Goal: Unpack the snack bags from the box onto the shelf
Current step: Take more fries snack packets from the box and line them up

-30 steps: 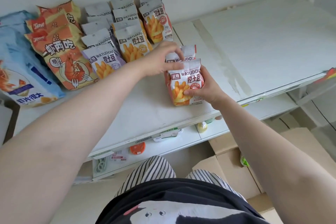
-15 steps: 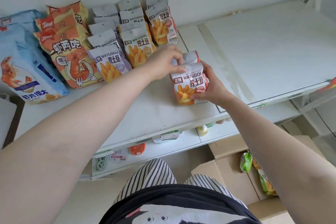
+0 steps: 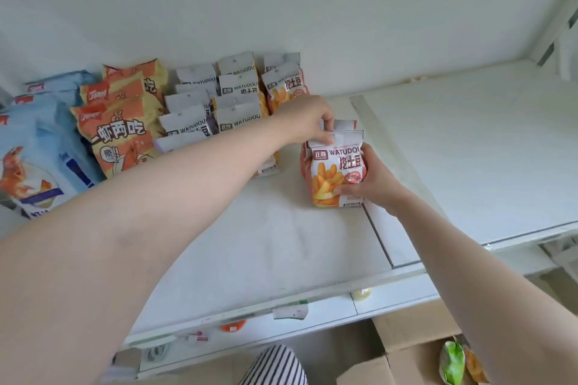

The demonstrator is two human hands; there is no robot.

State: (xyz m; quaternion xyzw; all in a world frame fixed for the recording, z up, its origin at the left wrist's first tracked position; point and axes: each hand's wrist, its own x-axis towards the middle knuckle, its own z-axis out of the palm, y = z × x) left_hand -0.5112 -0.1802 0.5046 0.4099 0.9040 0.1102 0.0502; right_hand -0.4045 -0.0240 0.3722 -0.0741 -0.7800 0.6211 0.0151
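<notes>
Red-and-white foil fries snack bag (image 3: 336, 172) held upright on white shelf (image 3: 281, 253).
Its top seal is pinched by the left hand (image 3: 308, 120); its right side is gripped by the right hand (image 3: 373, 180).

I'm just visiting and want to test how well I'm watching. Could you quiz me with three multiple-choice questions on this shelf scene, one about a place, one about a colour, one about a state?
1. Where is the cardboard box?
A. on the top shelf
B. on the floor below the shelf
C. in the person's arms

2. What colour are the big bags at the far left of the shelf?
A. light blue
B. black
C. pink

3. What is the left hand doing?
A. hanging idle
B. pinching the top edge of the fries bag
C. reaching into the box

Answers:
1 B, it shows at the bottom right, under the shelf's front edge.
2 A, they are pale blue with a shrimp picture.
3 B, its fingers pinch the bag's top while the right hand grips the bag's side.
</notes>
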